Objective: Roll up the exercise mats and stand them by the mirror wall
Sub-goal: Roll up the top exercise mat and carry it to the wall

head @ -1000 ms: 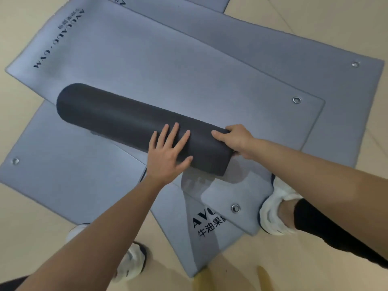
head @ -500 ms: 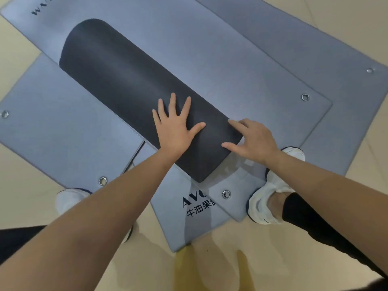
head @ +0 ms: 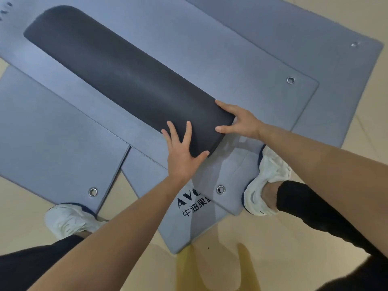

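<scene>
On the topmost of several overlapping blue-grey mats (head: 210, 66), a dark roll (head: 126, 80) lies diagonally, its near end toward the person. The left hand (head: 182, 153) presses flat on the near part of the roll, fingers spread wide. The right hand (head: 239, 121) cups the roll's end, fingers and thumb open around the edge. Metal eyelets (head: 290, 80) mark the mat corners. White shoes (head: 266, 181) stand at the mat edges on the beige floor (head: 294, 238).
</scene>
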Motion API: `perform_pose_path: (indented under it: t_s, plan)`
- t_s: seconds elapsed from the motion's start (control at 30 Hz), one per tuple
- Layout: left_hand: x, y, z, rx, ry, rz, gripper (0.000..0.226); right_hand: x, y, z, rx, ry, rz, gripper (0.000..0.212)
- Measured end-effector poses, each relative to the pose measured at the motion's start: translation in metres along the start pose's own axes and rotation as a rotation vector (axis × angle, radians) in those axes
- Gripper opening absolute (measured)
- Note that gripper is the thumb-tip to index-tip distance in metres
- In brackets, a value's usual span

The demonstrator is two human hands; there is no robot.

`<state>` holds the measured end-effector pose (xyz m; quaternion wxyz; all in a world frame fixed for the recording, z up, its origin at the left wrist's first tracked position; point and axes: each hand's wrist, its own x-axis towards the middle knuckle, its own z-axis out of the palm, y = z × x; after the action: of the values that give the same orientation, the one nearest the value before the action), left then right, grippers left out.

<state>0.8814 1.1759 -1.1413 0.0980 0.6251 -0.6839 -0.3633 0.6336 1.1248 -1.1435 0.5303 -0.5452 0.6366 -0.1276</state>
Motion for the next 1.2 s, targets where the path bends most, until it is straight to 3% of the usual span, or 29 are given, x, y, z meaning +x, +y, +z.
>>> perform_pose_path:
  t_s: [0.13, 0.23, 0.4, 0.63, 0.8, 0.9, 1.0, 1.2]
  plan:
    - [0.017, 0.011, 0.016, 0.072, -0.052, -0.03, 0.156, 0.006, 0.003, -0.001, 0.203, 0.055, 0.077, 0.093]
    - [0.021, 0.026, 0.028, 0.172, -0.01, -0.151, 0.163, 0.007, -0.004, 0.005, 0.193, 0.094, 0.071, 0.097]
    - [0.02, 0.023, 0.022, 0.267, 0.113, -0.093, 0.141, 0.005, -0.008, 0.002, 0.249, 0.085, 0.076, 0.093]
    - [0.024, 0.022, -0.056, 0.326, 0.244, 0.076, 0.117, -0.014, -0.056, 0.005, 0.401, 0.059, 0.078, 0.054]
    - [0.028, 0.046, -0.128, 0.29, 0.33, 0.135, 0.099, -0.022, -0.102, 0.002, 0.45, 0.129, -0.016, 0.064]
    - [0.024, 0.065, -0.167, 0.148, 0.343, 0.126, 0.095, -0.028, -0.129, -0.002, 0.495, 0.213, -0.133, 0.067]
    - [0.021, 0.076, -0.206, -0.045, 0.398, 0.121, 0.084, -0.033, -0.153, -0.008, 0.343, 0.289, -0.268, 0.078]
    - [0.003, 0.088, -0.277, -0.198, 0.527, 0.05, 0.072, -0.043, -0.224, -0.005, 0.234, 0.433, -0.392, 0.069]
